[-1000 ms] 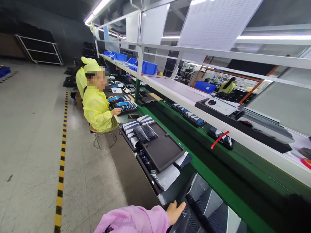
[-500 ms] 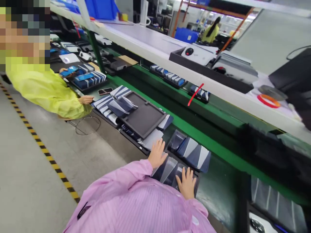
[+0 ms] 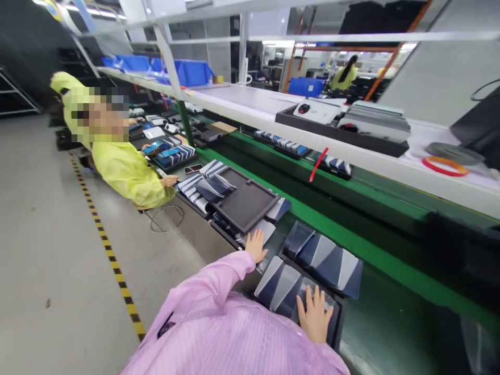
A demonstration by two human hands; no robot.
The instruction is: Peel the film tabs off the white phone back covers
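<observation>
My left hand, fingers spread, rests at the edge of the light grey sheets that stick out beside the black tray. Fanned dark blue and grey sheets lie in a tray close to my body. On their right end lies my right hand, its fingers apart and holding nothing. Just beyond, a second tray holds more fanned sheets. A small striped stack sits on top of the empty black tray.
At the left, a person in a yellow smock works at the same bench. A white shelf runs above, carrying a box of white panels and orange-red tape. A wire-ringed stool stands below the bench.
The view has swung up and left. My left hand has moved off the near fanned sheets toward the light grey sheets. My right hand stays on the near tray's sheets.
</observation>
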